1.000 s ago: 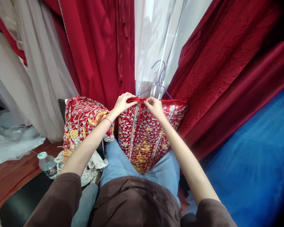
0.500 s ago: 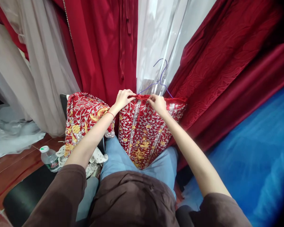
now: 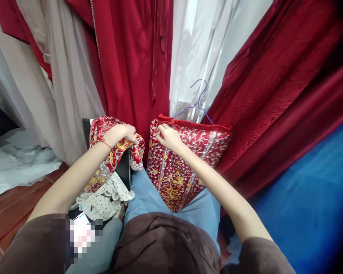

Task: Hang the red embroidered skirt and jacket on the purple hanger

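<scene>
A red garment embroidered in gold and silver lies over my lap on a purple wire hanger. My right hand rests near its top left edge, fingers curled and pinching the cloth. My left hand is closed on another part of the same red embroidered fabric, draped over a black chair back to my left.
Red dresses and pale sheer gowns hang close in front. A dark red patterned drape falls at the right above blue fabric. White dotted cloth lies beneath the left piece; wooden floor at lower left.
My left hand left the top edge of the lap garment and moved left onto the draped piece. My right hand slid left along the top edge. The view shifted slightly.
</scene>
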